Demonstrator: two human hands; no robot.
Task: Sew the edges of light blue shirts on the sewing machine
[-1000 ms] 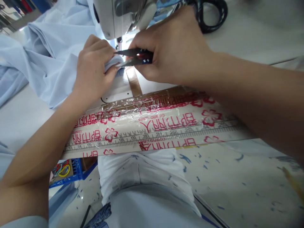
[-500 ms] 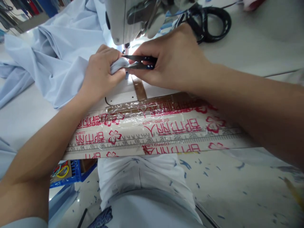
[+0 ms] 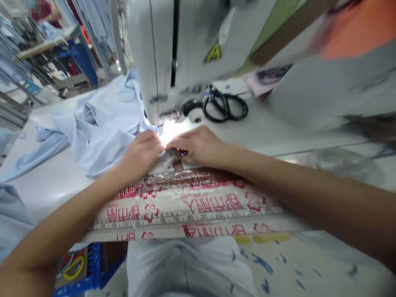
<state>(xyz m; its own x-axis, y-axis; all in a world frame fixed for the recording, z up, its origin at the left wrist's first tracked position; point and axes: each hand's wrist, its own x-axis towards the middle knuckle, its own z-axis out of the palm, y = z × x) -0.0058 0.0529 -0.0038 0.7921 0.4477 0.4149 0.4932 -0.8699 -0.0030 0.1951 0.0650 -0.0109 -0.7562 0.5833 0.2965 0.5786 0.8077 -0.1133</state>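
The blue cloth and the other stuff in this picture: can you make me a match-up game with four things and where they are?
1. light-blue cloth
2. black scissors
3. yellow sticker
4. blue basket

A. stuck on the sewing machine
B. lower than the tabletop
C. heaped left of the machine
D. on the tabletop, beyond the right hand

Pairs: 1-C, 2-D, 3-A, 4-B

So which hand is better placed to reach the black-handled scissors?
Probably the right hand: it lies nearer the scissors, though it holds a small dark tool. The left hand is farther, at the pale blue fabric.
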